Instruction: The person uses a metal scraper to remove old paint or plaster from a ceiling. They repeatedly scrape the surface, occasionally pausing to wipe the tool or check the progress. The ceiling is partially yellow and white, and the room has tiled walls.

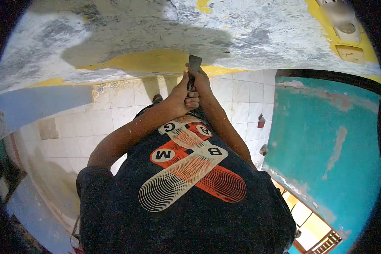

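Both my hands grip one scraper, its flat grey blade [194, 62] pointing up toward the wall. My left hand [181, 95] is closed with its fingers wrapped round the handle, its thumb lying along it. Higher up, my right hand [202, 81] closes on the scraper from the other side, near the base of the blade. Just beyond the blade is a patch of yellow paint [152, 60] on the wall, which is otherwise mottled white and grey [258, 40]. Whether the blade's edge touches the wall, I cannot tell. Much of the handle is hidden by my fingers.
White tiles [122, 95] cover the floor below. A teal wall [317, 139] with peeled patches stands to the right. White electrical sockets [347, 31] and a box [350, 53] sit at the upper right. A small red object [261, 123] lies on the floor.
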`<move>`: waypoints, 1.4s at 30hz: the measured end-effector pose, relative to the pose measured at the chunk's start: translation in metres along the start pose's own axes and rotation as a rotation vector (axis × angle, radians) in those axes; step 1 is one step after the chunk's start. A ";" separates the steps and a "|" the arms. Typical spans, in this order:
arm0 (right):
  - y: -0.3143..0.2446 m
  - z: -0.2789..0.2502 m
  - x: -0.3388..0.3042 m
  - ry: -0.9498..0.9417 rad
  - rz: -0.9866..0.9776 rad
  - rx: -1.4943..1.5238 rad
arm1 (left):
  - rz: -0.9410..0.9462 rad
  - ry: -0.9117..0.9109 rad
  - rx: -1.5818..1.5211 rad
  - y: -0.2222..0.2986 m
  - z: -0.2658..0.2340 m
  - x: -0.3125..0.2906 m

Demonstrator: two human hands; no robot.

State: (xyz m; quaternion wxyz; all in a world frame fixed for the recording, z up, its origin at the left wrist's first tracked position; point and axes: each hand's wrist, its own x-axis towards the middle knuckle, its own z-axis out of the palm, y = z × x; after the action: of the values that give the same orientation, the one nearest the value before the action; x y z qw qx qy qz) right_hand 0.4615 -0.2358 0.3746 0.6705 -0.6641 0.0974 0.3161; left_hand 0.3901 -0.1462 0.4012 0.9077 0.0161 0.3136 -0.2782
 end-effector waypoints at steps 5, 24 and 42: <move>0.007 -0.011 0.013 -0.015 -0.088 -0.069 | 0.057 0.022 -0.029 -0.003 0.002 0.010; 0.023 -0.033 0.064 -0.166 -0.064 -0.201 | 0.307 0.199 0.188 -0.006 0.009 0.045; 0.014 -0.026 0.047 -0.148 0.004 0.129 | 0.209 -0.019 0.274 -0.008 -0.001 0.030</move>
State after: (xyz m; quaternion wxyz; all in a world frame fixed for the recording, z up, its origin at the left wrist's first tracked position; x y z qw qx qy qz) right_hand 0.4986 -0.2477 0.3346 0.7166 -0.5941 0.0692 0.3589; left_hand 0.4054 -0.1676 0.3841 0.9240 0.1694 0.2607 -0.2228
